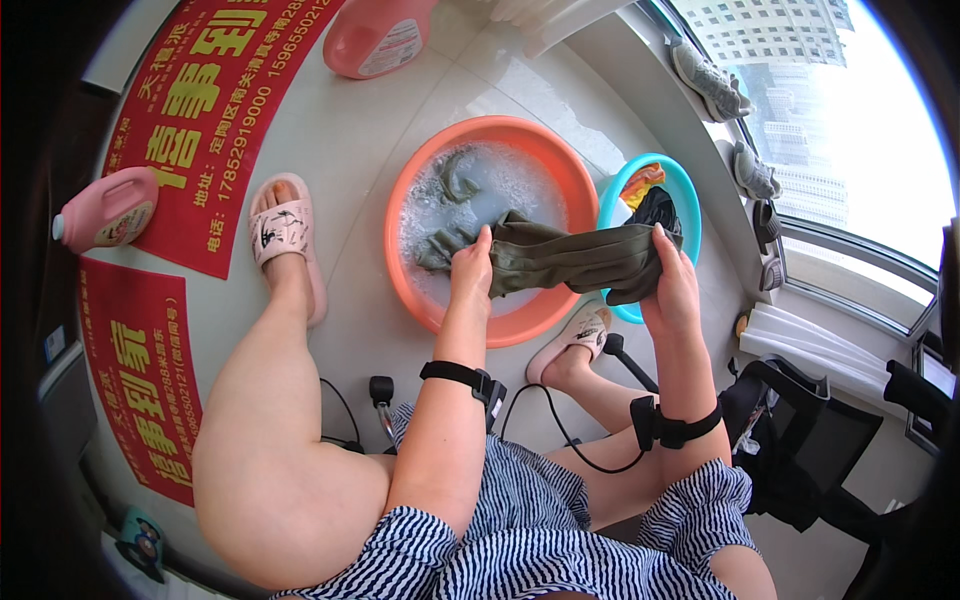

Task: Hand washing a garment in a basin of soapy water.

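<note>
A dark olive-green wet garment (570, 255) is stretched between my two hands above an orange plastic basin (491, 334). My left hand (472, 266) grips it over the basin, and some of the cloth hangs from there into the suds. My right hand (671, 289) holds the other end near a turquoise basin (694, 202). Cloudy, foamy water (510, 176) fills the orange basin, where another bit of green cloth (457, 180) breaks the surface. Inside the turquoise basin lie an orange-yellow cloth (641, 184) and a black cloth (656, 210), partly covered by the garment.
Pink detergent jugs (112, 210) (379, 37) stand on red printed mats (217, 142) and tile at the left and top. Sneakers (709, 79) line the window sill. A black mesh chair (825, 427) is at right. A black cable (555, 420) loops by my legs.
</note>
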Motion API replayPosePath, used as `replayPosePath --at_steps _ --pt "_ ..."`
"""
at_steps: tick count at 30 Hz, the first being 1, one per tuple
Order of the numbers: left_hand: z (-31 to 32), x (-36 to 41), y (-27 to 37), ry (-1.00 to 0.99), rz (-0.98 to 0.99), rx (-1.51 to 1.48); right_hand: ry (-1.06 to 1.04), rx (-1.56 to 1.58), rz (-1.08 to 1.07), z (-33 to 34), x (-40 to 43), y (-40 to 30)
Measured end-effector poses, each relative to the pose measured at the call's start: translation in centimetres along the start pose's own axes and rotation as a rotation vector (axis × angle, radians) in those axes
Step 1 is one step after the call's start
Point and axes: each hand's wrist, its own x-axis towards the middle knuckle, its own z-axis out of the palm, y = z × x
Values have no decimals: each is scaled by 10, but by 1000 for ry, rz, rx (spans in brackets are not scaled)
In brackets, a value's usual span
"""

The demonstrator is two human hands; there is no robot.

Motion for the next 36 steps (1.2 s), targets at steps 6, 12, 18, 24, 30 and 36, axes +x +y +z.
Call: replayPosePath --at_steps 6,12,18,24,30,36 --pt "0 -2 2 -2 -1 -4 -8 -10 9 3 -2 1" --pt "2 -4 3 9 2 19 -26 -18 13 0 -2 2" --pt "5 -5 5 16 6 31 -43 -18 -3 0 -3 3" --pt "3 -3 6 16 15 58 -45 -25 4 2 -4 3" --pt "13 -12 9 75 -9 66 -26 -38 37 5 -6 2" --pt "9 -1 -2 28 83 72 -36 -16 28 5 -5 5"
